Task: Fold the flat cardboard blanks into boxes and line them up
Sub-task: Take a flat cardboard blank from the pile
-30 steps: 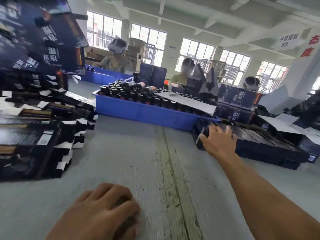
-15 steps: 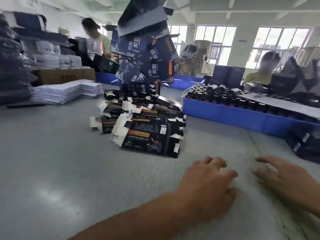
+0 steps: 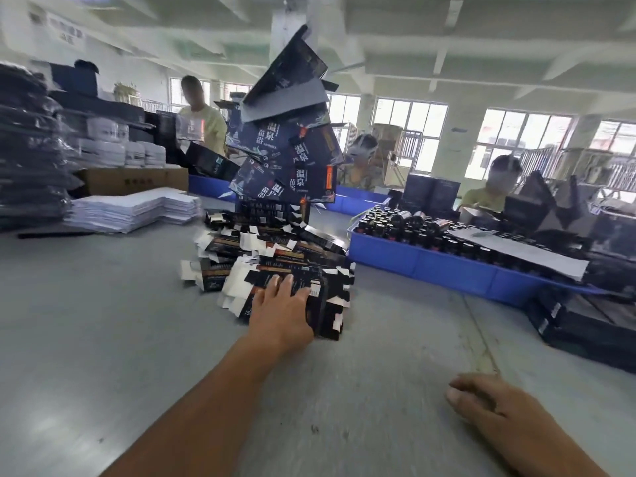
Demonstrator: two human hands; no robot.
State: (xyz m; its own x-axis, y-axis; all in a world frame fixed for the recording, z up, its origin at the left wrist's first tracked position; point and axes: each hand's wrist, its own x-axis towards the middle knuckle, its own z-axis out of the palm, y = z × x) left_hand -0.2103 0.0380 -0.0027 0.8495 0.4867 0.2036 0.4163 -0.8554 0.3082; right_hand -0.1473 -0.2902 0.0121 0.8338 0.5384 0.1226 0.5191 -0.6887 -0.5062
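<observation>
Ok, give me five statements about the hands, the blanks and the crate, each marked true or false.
1. The left hand lies on the pile of flat blanks. True.
2. The right hand holds a folded box. False: it holds nothing and sits low over the bare table.
3. The blue crate holds dark bottles. True.
4. The blue crate is left of the blanks. False: it stands to their right.
5. A white stack of sheets lies at the table's far left. True.
</observation>
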